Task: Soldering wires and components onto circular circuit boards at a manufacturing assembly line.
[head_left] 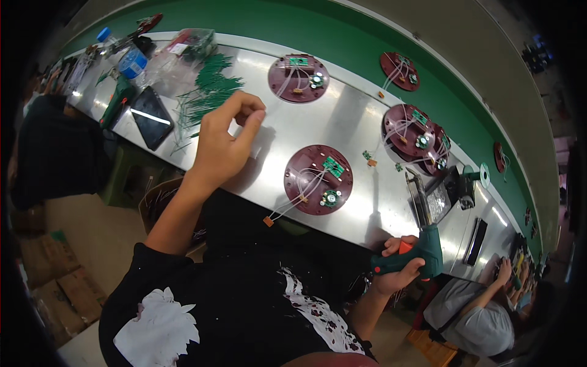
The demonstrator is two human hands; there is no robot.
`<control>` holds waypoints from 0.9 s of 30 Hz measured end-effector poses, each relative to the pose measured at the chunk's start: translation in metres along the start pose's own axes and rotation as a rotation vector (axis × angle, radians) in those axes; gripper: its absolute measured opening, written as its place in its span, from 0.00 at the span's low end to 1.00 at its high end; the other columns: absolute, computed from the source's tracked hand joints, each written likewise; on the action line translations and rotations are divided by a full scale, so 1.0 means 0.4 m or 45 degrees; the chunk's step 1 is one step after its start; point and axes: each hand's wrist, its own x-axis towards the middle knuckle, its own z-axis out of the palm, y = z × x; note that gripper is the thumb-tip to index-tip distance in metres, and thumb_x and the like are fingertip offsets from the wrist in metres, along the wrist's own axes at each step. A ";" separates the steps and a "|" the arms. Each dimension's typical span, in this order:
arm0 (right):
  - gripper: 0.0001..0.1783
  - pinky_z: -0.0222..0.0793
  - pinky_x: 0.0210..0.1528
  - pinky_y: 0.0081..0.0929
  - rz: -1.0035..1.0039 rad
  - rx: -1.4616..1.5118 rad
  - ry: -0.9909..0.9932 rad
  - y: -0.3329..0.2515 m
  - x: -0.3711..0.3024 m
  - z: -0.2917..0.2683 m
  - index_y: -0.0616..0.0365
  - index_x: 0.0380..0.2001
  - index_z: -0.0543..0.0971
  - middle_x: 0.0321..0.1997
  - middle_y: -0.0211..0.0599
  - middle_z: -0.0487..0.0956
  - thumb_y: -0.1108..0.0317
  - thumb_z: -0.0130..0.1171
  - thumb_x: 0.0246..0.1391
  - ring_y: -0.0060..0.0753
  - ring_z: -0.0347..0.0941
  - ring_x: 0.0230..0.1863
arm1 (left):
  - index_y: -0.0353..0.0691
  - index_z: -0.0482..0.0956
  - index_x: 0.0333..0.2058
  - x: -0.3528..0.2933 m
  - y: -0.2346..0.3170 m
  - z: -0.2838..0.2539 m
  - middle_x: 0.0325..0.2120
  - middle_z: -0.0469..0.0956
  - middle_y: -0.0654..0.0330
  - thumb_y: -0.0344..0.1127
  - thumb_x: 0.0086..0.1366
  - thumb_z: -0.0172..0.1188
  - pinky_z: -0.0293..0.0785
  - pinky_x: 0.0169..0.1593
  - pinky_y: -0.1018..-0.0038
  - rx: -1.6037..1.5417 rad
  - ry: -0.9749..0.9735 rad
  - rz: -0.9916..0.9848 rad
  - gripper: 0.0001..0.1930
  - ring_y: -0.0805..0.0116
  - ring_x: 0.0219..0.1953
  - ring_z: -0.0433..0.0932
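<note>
My left hand [223, 144] is raised over the metal bench, with its fingers curled and the thumb near the forefinger. Whether something small is pinched there I cannot make out. In my right hand [397, 278], at the bench's near edge, is a dark green soldering gun [431, 251] with a red trigger, its metal tip pointing away from me. Between my hands lies a dark red round plate [309, 165]. It carries a green circuit board [334, 166], a small round board [330, 197] and white wires ending in an orange connector [268, 221] at the bench edge.
A similar plate [287, 79] lies beyond; overlapping ones [400, 144] sit to the right. Green wire pieces [211, 92], a phone [151, 119], another green tool [117, 101] and a bottle [131, 63] are left. A solder spool [484, 175] stands right; a co-worker [474, 315] sits beyond.
</note>
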 end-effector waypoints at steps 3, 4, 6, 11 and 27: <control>0.36 0.68 0.41 0.31 0.007 -0.015 0.009 -0.009 -0.002 0.016 0.68 0.47 0.72 0.31 0.37 0.73 0.37 0.45 0.73 0.29 0.70 0.29 | 0.33 0.82 0.39 -0.009 0.013 0.065 0.30 0.84 0.55 0.23 0.65 0.61 0.76 0.37 0.72 -0.220 -0.105 0.152 0.05 0.67 0.33 0.81; 0.36 0.69 0.40 0.31 0.012 -0.004 -0.020 -0.009 0.003 0.021 0.69 0.47 0.72 0.31 0.38 0.73 0.37 0.46 0.73 0.30 0.70 0.29 | 0.33 0.82 0.39 -0.010 0.024 0.083 0.30 0.84 0.55 0.23 0.65 0.61 0.76 0.37 0.72 -0.234 -0.121 0.152 0.05 0.67 0.33 0.81; 0.36 0.69 0.40 0.31 0.020 -0.005 -0.035 -0.014 0.004 0.019 0.69 0.47 0.72 0.32 0.38 0.73 0.38 0.46 0.72 0.30 0.70 0.29 | 0.35 0.84 0.39 -0.012 0.055 0.113 0.31 0.84 0.57 0.22 0.63 0.63 0.74 0.41 0.71 -0.286 -0.222 0.252 0.06 0.66 0.35 0.82; 0.38 0.69 0.38 0.30 -0.021 -0.082 -0.053 -0.006 -0.008 0.010 0.70 0.47 0.73 0.33 0.40 0.75 0.36 0.49 0.70 0.30 0.71 0.29 | 0.38 0.87 0.40 -0.026 0.081 0.158 0.33 0.85 0.60 0.24 0.61 0.67 0.70 0.48 0.70 -0.110 -0.338 0.537 0.09 0.65 0.37 0.83; 0.39 0.69 0.34 0.27 -0.015 -0.152 -0.085 -0.005 -0.015 0.023 0.71 0.49 0.73 0.34 0.41 0.76 0.35 0.54 0.68 0.29 0.73 0.30 | 0.42 0.84 0.36 -0.052 0.058 0.198 0.38 0.85 0.64 0.29 0.62 0.68 0.62 0.59 0.63 0.157 -0.214 0.575 0.04 0.62 0.50 0.80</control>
